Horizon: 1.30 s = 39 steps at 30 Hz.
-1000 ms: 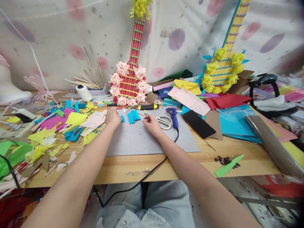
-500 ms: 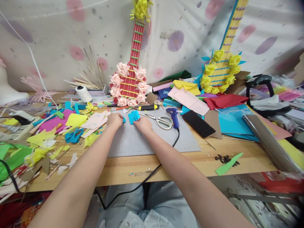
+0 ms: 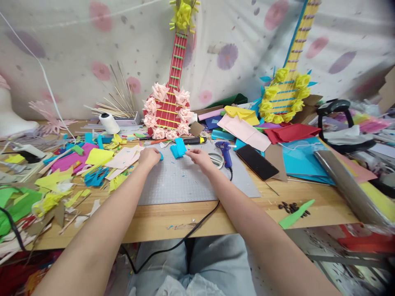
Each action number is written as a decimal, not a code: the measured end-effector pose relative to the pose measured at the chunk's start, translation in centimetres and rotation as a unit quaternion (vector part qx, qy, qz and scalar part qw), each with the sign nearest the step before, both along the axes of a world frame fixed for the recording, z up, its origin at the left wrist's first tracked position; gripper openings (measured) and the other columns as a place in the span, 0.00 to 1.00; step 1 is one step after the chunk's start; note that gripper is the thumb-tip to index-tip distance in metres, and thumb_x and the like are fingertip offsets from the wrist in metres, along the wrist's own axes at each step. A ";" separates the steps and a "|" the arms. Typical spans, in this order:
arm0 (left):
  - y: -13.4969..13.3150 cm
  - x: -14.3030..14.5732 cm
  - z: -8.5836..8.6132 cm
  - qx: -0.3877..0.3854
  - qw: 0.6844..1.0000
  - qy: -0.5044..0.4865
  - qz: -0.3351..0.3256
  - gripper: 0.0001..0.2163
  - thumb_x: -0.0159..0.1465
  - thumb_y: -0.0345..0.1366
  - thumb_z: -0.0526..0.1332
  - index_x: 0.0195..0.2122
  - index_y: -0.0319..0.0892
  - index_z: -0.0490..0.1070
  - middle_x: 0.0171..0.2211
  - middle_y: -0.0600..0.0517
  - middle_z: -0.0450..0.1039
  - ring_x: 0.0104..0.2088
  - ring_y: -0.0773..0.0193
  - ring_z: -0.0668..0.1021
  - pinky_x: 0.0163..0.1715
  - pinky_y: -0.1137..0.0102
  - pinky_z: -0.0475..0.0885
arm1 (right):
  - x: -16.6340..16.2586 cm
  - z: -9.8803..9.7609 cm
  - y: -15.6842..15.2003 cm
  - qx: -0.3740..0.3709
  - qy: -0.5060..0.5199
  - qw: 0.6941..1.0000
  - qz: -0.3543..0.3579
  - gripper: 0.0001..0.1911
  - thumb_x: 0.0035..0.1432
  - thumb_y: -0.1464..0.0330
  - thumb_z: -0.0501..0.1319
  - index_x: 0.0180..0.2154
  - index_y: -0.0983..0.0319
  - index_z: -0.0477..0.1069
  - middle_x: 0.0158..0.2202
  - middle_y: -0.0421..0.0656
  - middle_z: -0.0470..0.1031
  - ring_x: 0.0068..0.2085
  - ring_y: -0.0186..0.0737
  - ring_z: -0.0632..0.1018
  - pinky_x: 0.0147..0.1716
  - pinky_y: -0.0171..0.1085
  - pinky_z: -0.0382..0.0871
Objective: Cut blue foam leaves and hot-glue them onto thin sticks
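Observation:
My left hand (image 3: 149, 157) is closed over the left part of the grey cutting mat (image 3: 177, 185), with a bit of blue paper (image 3: 161, 156) showing at its fingertips. My right hand (image 3: 200, 158) pinches the edge of a small blue paper piece (image 3: 180, 145), tilted up. Just under and left of it are more blue paper pieces (image 3: 175, 153) on the mat. Behind my right hand lie scissors (image 3: 217, 161), their blades covered by the hand. A blue glue gun (image 3: 226, 153) rests to their right.
A red paper guitar (image 3: 168, 111) with pink flowers and a yellow one (image 3: 282, 96) lean at the back. Coloured paper scraps (image 3: 98, 156) cover the left side. A black phone (image 3: 256, 162) lies right of the mat. The black cord (image 3: 185, 238) hangs over the table's front edge.
My right hand has shifted right and lifted one blue paper piece off the others, tilting it up. It now covers the scissor blades. My left hand stays about where it was.

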<state>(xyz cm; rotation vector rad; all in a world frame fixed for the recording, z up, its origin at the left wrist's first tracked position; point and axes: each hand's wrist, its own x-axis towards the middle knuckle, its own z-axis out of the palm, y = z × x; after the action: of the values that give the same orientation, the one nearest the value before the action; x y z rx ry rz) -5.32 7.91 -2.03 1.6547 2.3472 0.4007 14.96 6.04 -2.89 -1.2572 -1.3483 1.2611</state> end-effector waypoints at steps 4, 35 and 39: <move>-0.2 0.1 0.3 0.019 0.999 -0.030 0.013 0.08 0.49 0.36 0.58 0.28 0.46 0.75 0.34 0.48 0.75 0.37 0.55 0.74 0.31 0.67 0.67 | 2.3 0.2 0.0 -0.071 0.098 0.992 0.045 0.14 0.35 0.62 0.65 0.22 0.63 0.63 0.14 0.31 0.54 0.16 0.24 0.54 0.16 0.30 0.42; -0.1 4.5 2.9 0.120 0.982 -0.142 0.029 0.12 0.51 0.30 0.58 0.38 0.40 0.65 0.37 0.45 0.73 0.39 0.54 0.76 0.36 0.65 0.68 | 3.1 -1.6 -0.8 0.010 0.143 0.988 -0.050 0.16 0.37 0.58 0.63 0.22 0.61 0.61 0.15 0.32 0.55 0.17 0.26 0.55 0.18 0.31 0.47; -2.2 5.2 0.3 0.183 0.932 -0.312 0.018 0.07 0.54 0.30 0.53 0.33 0.40 0.69 0.32 0.51 0.74 0.35 0.63 0.76 0.34 0.70 0.70 | 2.4 -1.4 -1.3 0.031 0.134 0.987 -0.087 0.16 0.39 0.57 0.62 0.23 0.61 0.61 0.16 0.33 0.55 0.18 0.26 0.55 0.18 0.31 0.48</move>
<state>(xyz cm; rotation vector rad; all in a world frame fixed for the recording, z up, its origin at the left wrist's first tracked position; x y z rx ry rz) -0.08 5.73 -1.77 1.3374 1.8878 1.2306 17.39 4.75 -4.28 -1.0930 -1.0547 1.2082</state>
